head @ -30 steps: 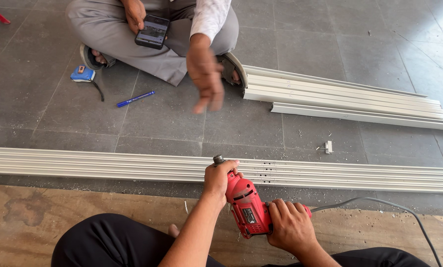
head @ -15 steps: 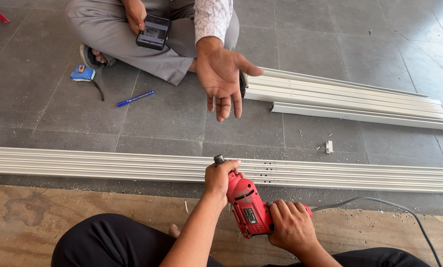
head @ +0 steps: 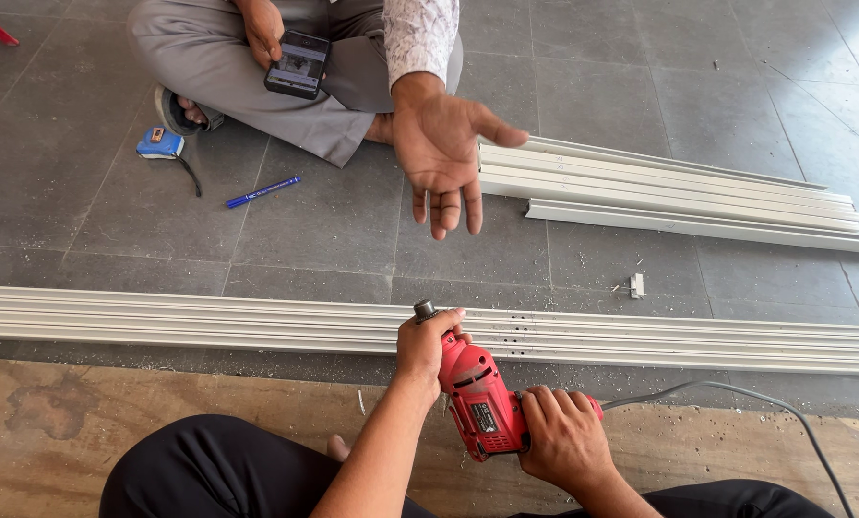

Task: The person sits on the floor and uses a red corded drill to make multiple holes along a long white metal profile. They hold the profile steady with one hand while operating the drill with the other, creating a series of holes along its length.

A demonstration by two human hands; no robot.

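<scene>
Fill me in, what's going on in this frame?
The person wearing the camera holds a red corded drill: left hand at the chuck end, right hand on the grip, its tip at a long white aluminium profile on the floor. Opposite, a seated co-worker holds a phone and extends an open hand. A blue pen and tape measure lie nearby.

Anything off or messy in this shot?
Mostly tidy. Metal shavings litter the floor along the long white aluminium rail, and a small white bracket lies loose on the tiles. Both hands hold the red drill.
</scene>
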